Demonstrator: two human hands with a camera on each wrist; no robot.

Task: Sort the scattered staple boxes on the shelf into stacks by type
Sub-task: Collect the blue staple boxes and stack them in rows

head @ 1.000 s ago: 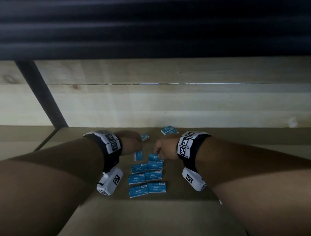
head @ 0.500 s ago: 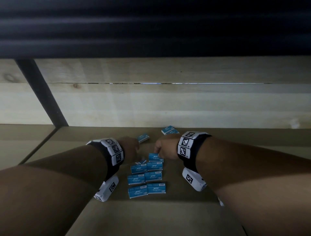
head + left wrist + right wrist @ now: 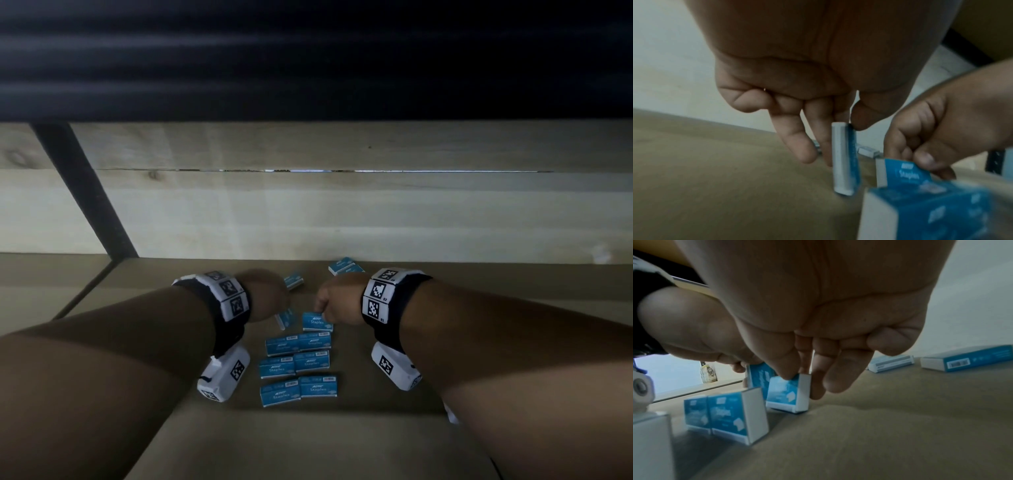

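Apparently both hands pinch flat blue-and-white cardboard staple boxes: left hand (image 3: 797,100) one (image 3: 845,160), right hand (image 3: 807,337) another (image 3: 789,393).

From the head view, both grips are hidden behind the backs of the left hand (image 3: 265,296) and right hand (image 3: 337,298). The nearest staple box (image 3: 937,211) in the left wrist view is blurred and cut off by the frame's edge, its print unreadable.

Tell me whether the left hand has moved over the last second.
Yes. The left hand, pinching a staple box, dipped toward the paired rows of boxes, then drew back; the right hand barely shifted.
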